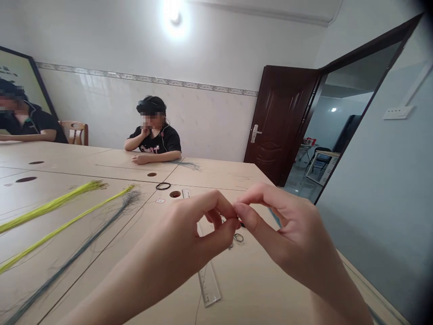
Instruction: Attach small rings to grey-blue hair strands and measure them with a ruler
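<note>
My left hand and my right hand meet above the table, thumbs and forefingers pinched with the tips touching. Whatever lies between the fingertips is too small to make out. Under my left hand a clear ruler lies on the table, its middle hidden by the hand. A thin dark strand runs beside the ruler; its upper end is hidden. Just below the fingertips a metal ring-shaped handle shows, with the rest of that tool covered by my hands.
On the left lie a thick yellow strand bundle, a thinner yellow one and a grey one. A black loop sits near a table hole. Across the table sits one person; another is farther left.
</note>
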Tool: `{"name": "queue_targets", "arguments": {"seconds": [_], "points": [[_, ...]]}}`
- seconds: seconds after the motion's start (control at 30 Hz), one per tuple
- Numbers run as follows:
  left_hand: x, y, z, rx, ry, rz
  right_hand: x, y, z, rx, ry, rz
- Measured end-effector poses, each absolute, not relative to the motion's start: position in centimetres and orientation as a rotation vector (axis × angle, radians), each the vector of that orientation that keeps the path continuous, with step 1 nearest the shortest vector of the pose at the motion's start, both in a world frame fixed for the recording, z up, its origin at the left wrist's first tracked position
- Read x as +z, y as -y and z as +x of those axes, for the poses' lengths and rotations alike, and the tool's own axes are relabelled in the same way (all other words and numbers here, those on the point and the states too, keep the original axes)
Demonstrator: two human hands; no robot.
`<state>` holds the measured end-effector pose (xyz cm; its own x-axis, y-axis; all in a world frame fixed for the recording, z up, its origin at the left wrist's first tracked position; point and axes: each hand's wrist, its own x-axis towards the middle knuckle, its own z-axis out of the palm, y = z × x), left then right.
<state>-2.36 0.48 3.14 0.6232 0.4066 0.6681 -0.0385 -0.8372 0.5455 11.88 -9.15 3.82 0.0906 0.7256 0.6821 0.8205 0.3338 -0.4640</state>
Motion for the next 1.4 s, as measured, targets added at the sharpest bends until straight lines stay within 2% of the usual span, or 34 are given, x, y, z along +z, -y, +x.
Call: {"name": "queue_targets", "arguments": {"seconds": [0.23, 0.37, 0.43, 0.5, 0.67, 0.8, 1.03, 1.4], "points": [[3.5, -0.9, -3.0, 0.889, -0.075, 1.879, 3.3, 9.0, 11.9, -0.039, 1.648, -1.134], [3.5, -1.0, -3.0, 0.665, 0.052, 1.609, 3.1, 8.5, 11.9, -0.364, 1.748, -0.844], [3.4, -0.9, -2.9, 0.654, 0.070, 1.576, 3.2, 8.5, 12.0, -0.550, 1.783, -0.786], [3.3, -0.7, -2.7, 0.747, 0.043, 1.630, 3.2, 8.6, 12.0, -0.595, 1.760, -0.784], [3.0, -0.1, -2.4, 1.168, -0.098, 1.921, 3.6, 9.7, 11.8, -0.179, 1.610, -1.121], [2.9, 0.2, -2.5, 1.233, -0.099, 1.991, 4.0, 10.3, 11.4, -0.009, 1.631, -1.291], [2.7, 0.3, -2.8, 1.283, -0.090, 2.057, 4.0, 10.1, 11.7, 0.171, 1.626, -1.223], [2.7, 0.8, -2.8, 1.185, -0.091, 2.033, 3.4, 9.9, 11.3, 0.065, 1.612, -1.156]]}}
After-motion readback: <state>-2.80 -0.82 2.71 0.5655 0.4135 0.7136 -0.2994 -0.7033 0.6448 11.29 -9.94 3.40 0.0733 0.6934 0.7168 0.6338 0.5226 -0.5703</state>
